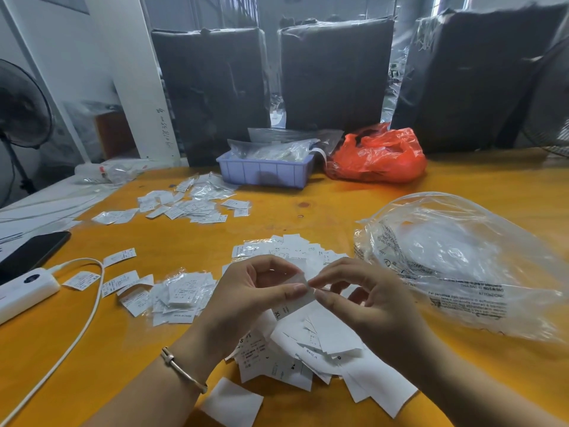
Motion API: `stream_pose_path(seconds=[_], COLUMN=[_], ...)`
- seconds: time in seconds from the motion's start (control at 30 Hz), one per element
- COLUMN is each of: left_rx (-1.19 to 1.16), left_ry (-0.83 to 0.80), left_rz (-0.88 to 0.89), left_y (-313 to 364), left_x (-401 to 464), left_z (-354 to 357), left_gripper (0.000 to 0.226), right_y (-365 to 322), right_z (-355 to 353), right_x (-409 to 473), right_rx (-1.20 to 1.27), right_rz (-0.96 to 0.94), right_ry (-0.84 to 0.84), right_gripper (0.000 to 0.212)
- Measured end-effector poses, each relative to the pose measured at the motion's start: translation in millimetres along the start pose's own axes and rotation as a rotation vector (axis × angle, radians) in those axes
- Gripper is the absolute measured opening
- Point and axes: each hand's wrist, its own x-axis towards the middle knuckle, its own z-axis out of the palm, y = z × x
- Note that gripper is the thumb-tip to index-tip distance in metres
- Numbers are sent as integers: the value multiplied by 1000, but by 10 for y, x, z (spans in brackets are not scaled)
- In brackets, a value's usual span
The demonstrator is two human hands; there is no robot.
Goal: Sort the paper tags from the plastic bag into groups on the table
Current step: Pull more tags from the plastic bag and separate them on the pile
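Both hands hover over a loose heap of white paper tags (311,343) near the front of the orange table (197,238). My left hand (255,300) and my right hand (360,297) together pinch one white tag marked XL (295,305) between thumbs and forefingers. The clear plastic bag (455,260) lies crumpled to the right, touching neither hand. A group of tags (181,294) sits to the left of my left hand, some in clear sleeves. Another group (191,204) lies further back. A single blank tag (232,402) rests by my left forearm.
A lilac tray (264,172) full of clear packets and a red plastic bag (378,158) stand at the back, before three dark wrapped blocks. At the left edge lie a black phone (30,252), a white power bank (24,291) and its cable (89,306).
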Motion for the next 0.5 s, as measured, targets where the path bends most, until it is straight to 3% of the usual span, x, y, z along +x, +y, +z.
stream_pose_path(seconds=[0.17, 0.5], left_rx=[6, 42], left_ry=[9, -78], left_rz=[32, 3], left_y=[-18, -29], left_x=[2, 8], left_z=[-9, -8], left_gripper=[26, 7], right_y=[-7, -32], right_z=[-5, -9], right_x=[-5, 8], right_rx=[71, 167], right_rz=[33, 7], right_ry=[-13, 159], right_gripper=[23, 27])
